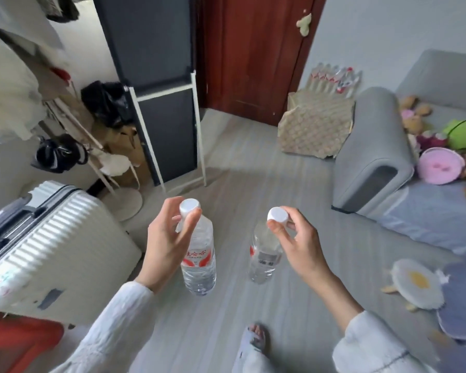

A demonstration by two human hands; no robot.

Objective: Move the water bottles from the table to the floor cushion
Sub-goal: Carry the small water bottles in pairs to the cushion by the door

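Two clear water bottles with white caps and red-and-white labels hang in the air above the grey floor. My left hand [164,243] pinches the left bottle [198,254] by its cap and neck. My right hand [299,243] pinches the right bottle [262,257] by its cap. Both bottles hang roughly upright at about the same height. At the right edge a grey-blue floor cushion [463,300] lies on the floor, with a round white-and-yellow egg-shaped cushion [414,286] beside it. No table is in view.
A white ribbed suitcase [51,246] stands at the left. A dark mirror in a white frame [162,111] leans ahead, next to a coat rack with bags. A grey sofa [374,157] with plush toys is at the right. My foot [256,337] is below.
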